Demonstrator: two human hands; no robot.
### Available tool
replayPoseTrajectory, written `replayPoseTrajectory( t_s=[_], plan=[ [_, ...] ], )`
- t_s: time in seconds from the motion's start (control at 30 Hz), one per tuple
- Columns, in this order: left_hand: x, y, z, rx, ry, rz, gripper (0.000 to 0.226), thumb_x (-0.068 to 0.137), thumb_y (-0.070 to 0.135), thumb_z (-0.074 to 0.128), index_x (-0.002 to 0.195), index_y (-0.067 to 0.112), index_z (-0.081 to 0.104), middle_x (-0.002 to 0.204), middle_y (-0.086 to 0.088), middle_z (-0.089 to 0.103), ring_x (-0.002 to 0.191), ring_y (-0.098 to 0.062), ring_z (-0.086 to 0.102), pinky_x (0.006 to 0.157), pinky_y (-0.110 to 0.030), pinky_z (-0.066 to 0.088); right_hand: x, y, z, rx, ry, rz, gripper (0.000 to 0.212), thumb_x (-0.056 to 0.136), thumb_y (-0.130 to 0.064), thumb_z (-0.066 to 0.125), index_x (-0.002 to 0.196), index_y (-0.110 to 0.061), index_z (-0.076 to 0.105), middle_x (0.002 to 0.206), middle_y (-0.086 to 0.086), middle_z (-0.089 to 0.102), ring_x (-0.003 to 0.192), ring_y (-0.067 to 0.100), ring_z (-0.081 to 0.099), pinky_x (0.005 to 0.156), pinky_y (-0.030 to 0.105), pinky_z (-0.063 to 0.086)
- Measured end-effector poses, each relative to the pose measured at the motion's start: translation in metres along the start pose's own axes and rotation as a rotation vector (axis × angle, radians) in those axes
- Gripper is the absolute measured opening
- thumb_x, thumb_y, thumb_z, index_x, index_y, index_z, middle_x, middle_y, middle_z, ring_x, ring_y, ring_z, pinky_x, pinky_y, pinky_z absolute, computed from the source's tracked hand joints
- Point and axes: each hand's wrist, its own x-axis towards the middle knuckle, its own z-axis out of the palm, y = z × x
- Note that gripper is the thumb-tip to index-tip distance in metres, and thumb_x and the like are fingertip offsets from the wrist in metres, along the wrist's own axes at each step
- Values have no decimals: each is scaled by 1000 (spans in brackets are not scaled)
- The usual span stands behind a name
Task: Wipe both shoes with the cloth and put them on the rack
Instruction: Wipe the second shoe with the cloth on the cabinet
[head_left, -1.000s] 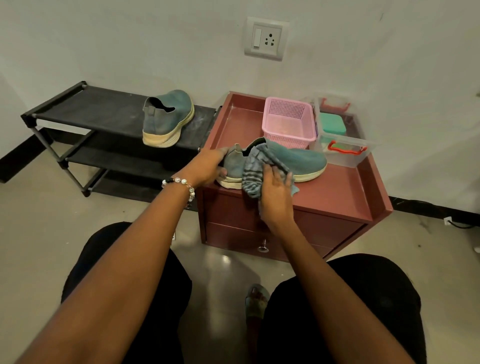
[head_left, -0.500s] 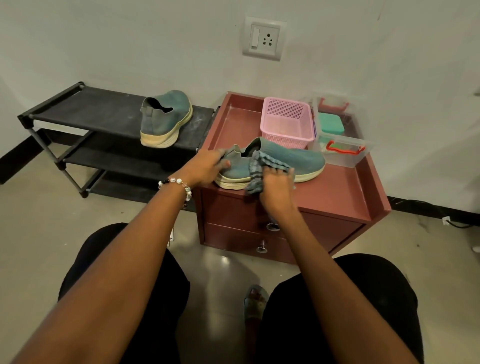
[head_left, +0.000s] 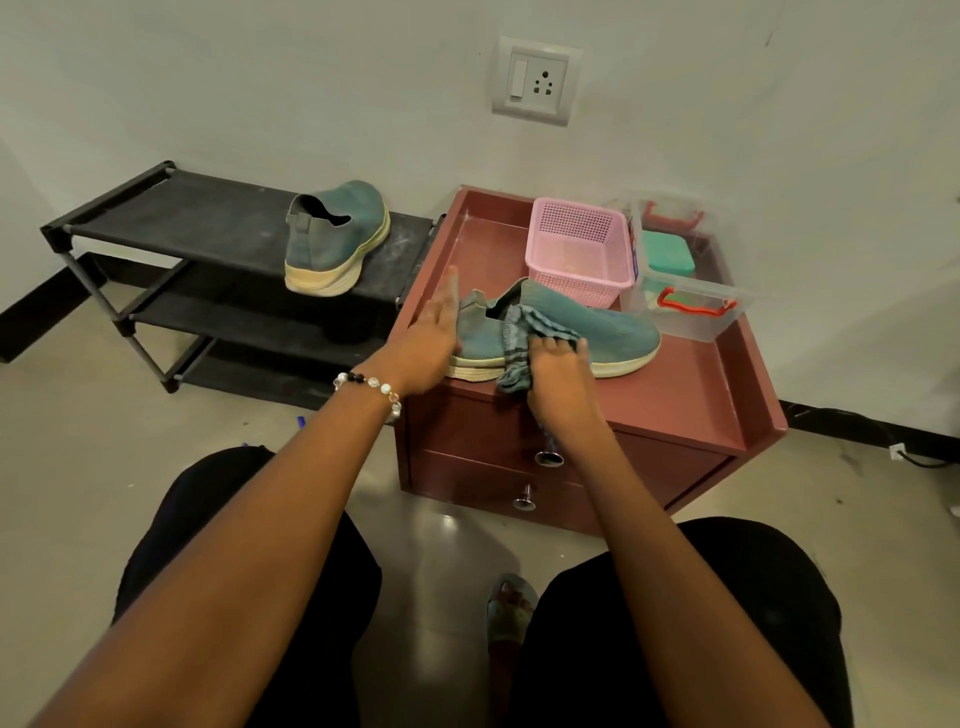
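Observation:
A teal slip-on shoe (head_left: 592, 327) with a cream sole lies on its side-on position atop the maroon cabinet (head_left: 680, 395), toe pointing right. My right hand (head_left: 558, 371) grips a striped grey-blue cloth (head_left: 514, 338) against the shoe's near side. At the shoe's heel is my left hand (head_left: 431, 332), its fingers straight and pointing up, touching the heel. The second teal shoe (head_left: 337, 236) stands upright on the top shelf of the black rack (head_left: 171, 218), to the left.
A pink basket (head_left: 579, 249) and a clear box (head_left: 685, 291) with red handles and a teal item sit at the cabinet's back. The cabinet has two drawer knobs at the front. A wall socket is above. My knees and one foot are below.
My left hand let go of the shoe's heel and straightened its fingers upward. My right hand slid the cloth down the shoe's near side towards the sole.

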Motion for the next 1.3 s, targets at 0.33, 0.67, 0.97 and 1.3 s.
replayPoseTrajectory(
  t_s=[0.33,0.67,0.97,1.3],
  plan=[
    [-13,-13,16,779,307,217,80,89,31,52,153,13,8,160,-9,-1,148,-26,2,115,-58,12,2,3,-1,38,4,2,51,82,-5,56,131,-9,44,126,10,55,122,28,48,111,45,23],
    [9,-11,0,789,-20,47,122,73,75,53,150,11,-16,160,-4,-14,147,-19,-13,110,-59,-15,1,0,-21,25,-43,68,25,84,-4,52,108,-9,59,105,9,66,106,30,58,115,51,15],
    [7,-20,5,768,37,117,98,86,62,48,151,20,-12,159,-4,-19,145,-26,-20,108,-70,-9,1,-42,-9,239,-37,-193,73,77,-7,52,145,-2,27,143,19,38,132,33,32,117,40,13],
    [9,-34,10,700,134,41,134,56,86,53,151,20,-15,160,6,-12,144,-24,-22,105,-70,-11,0,-34,-18,85,-39,-43,43,82,-9,49,124,-2,50,123,15,56,117,33,47,112,45,21]
  ],
)
